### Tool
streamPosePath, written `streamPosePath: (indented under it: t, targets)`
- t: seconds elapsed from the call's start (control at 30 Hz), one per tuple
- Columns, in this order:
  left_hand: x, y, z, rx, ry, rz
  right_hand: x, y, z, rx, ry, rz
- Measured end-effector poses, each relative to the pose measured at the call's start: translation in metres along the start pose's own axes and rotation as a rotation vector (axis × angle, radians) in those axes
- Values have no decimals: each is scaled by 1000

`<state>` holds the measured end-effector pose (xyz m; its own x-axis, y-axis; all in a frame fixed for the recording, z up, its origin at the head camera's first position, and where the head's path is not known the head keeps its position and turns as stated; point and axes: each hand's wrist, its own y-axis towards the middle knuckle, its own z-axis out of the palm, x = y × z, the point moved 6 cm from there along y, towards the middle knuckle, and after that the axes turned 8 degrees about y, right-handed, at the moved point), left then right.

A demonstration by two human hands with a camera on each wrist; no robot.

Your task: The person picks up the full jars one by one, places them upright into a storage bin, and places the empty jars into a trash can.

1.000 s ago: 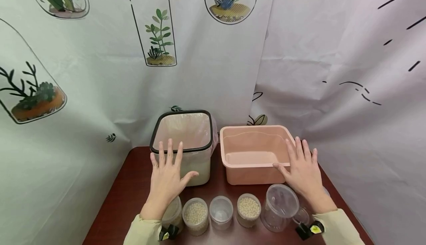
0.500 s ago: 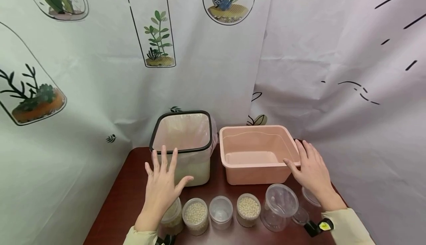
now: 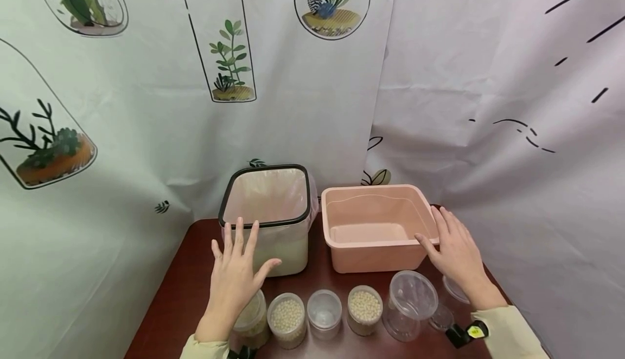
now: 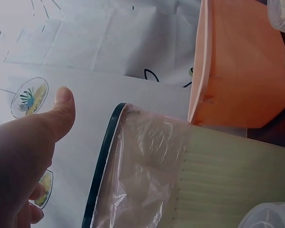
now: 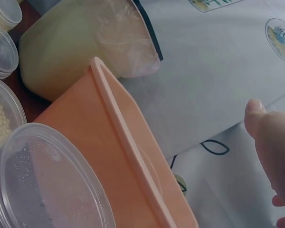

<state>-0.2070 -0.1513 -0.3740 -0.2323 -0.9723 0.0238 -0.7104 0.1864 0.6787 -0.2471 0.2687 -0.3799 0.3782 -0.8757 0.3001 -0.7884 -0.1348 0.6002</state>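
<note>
Pink tub (image 3: 373, 258) and lined bin (image 3: 285, 256), side by side on the dark red table (image 3: 171, 283), with both hands raised near them. The tub's long axis runs left to right and its mouth faces upward; the bin, to its left, stands upright with its opening also upward. The left hand (image 3: 233, 280) shows fingers extended and splayed, grasping nothing, in front of the bin; the right hand (image 3: 456, 253) has straight fingers, thumb apart, likewise free, at the tub's right rim, where contact cannot be determined. The tub is smooth, opaque plastic, rectangular with rounded corners and a rolled lip. The bin is pale green and finely ribbed, its squared black rim (image 3: 263, 223) holding a thin, wrinkled, translucent liner (image 4: 147, 166). Nearer the viewer, round clear jars form a row: two hold pale, beadlike grains (image 3: 287, 314), and a larger container (image 3: 410, 296) stands at right.
</note>
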Motion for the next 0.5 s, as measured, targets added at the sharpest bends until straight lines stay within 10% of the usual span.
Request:
streamPosePath:
  t: [0.5]
  targets:
    - [9,-4,1,14,-33,-70,-18,-1,4,44,32,71]
